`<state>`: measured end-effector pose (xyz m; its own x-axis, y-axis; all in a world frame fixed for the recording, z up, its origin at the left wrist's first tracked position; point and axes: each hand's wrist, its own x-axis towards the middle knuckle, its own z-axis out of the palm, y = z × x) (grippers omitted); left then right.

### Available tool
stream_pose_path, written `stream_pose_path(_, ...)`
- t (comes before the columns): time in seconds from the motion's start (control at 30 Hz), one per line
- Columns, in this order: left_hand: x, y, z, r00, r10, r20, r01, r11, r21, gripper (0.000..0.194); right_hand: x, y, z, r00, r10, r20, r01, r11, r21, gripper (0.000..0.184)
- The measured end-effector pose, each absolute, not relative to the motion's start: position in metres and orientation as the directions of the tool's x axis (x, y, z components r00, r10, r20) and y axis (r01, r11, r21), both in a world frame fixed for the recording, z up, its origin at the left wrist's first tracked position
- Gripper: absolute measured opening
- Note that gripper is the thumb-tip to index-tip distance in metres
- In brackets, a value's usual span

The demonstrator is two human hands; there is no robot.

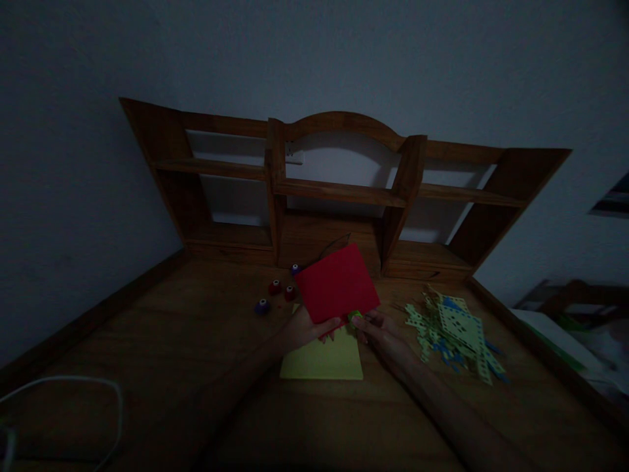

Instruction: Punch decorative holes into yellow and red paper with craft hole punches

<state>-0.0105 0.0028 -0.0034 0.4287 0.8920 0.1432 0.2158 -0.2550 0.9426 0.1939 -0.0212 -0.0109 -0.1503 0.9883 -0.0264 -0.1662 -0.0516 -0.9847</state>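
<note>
A red sheet (338, 283) of paper or thin card is tilted in front of me. My left hand (304, 330) grips its lower left edge, with the thumb lying on the front. Pinched in my right hand (381, 330) is a small bright green object (354, 318) at the sheet's lower right edge; its exact kind is too dark to make out. Beneath both hands lies a yellow sheet (322, 359) on the desk. Small reddish pieces (327, 337) show just under the red sheet, partly hidden by my left hand.
Several small knob-like items with white tops, red (275, 287) and purple (262, 306), stand left of the sheets. Yellow-green and blue perforated strips and plates (462, 331) are heaped at right. A wooden shelf (339, 191) backs the desk. A white cable (118, 400) curves at lower left.
</note>
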Motion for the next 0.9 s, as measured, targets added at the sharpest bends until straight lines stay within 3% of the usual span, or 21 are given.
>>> stream_pose_path(0.4, -0.0129, 0.0015, 0.0011, 0.462, 0.881, 0.1, 0.219, -0.222, 0.95, 0.039, 0.1942, -0.0193, -0.0128, -0.141, 0.99, 0.004, -0.115, -0.012, -0.993, 0.031)
stream_pose_path(0.9, -0.0095, -0.0002, 0.0035, 0.476, 0.868, 0.143, 0.195, -0.262, 0.945, 0.037, 0.1937, -0.0205, -0.015, -0.105, 0.994, -0.027, -0.117, -0.04, -0.992, 0.032)
